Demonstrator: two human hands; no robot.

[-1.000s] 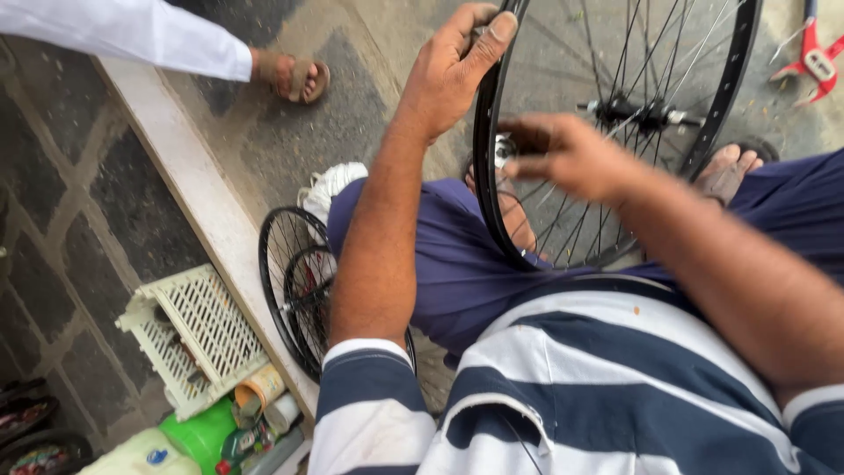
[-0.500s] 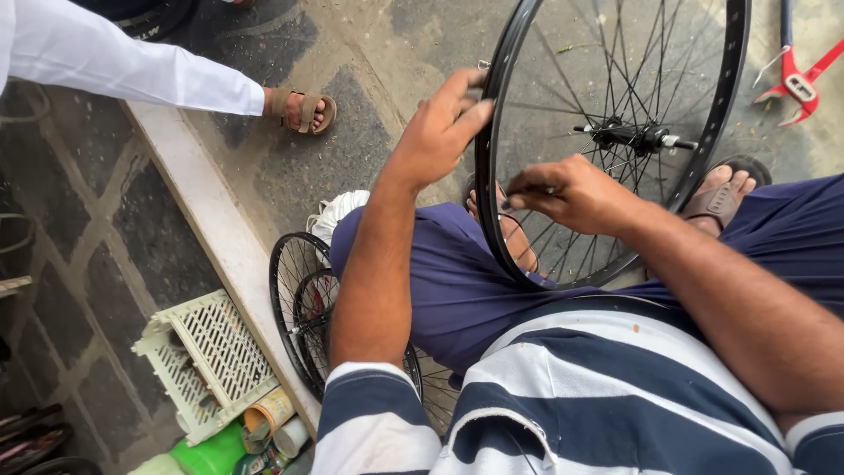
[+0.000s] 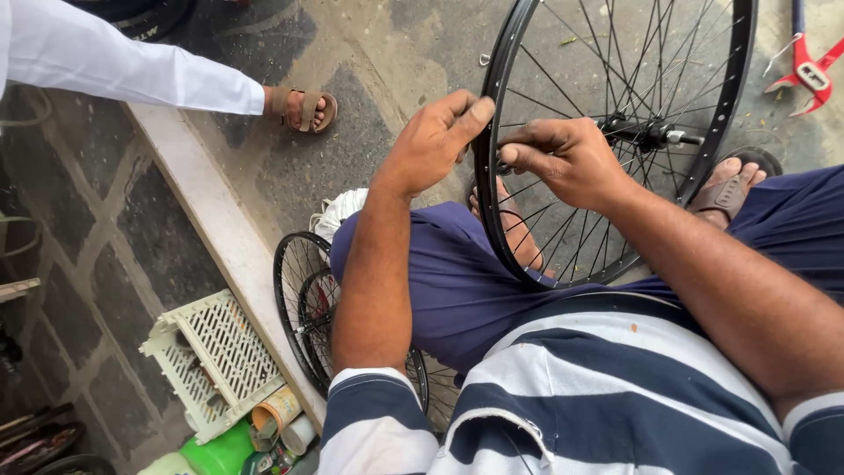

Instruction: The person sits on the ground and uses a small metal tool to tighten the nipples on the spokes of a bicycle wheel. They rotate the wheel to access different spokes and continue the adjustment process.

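Observation:
A black spoked bicycle wheel (image 3: 734, 97) stands upright between my knees, its hub (image 3: 646, 134) at the centre. My left hand (image 3: 431, 145) grips the rim on its left side, fingers curled over the edge. My right hand (image 3: 563, 158) is pinched on a spoke just inside the rim, close to my left hand; whether it holds a small tool I cannot tell. My legs are in dark blue trousers (image 3: 440, 281), and my sandalled feet (image 3: 730, 189) rest on the ground behind the wheel.
Two smaller black wheels (image 3: 303, 303) lean by my left leg against a pale kerb (image 3: 211, 220). A cream plastic crate (image 3: 211, 361), tins and a green container lie lower left. A red tool (image 3: 809, 70) lies top right. Another person's white-trousered leg and sandal (image 3: 303, 107) are upper left.
My left hand slid down the rim towards my right hand. The view shifted, so the wheel now sits higher and closer in the frame.

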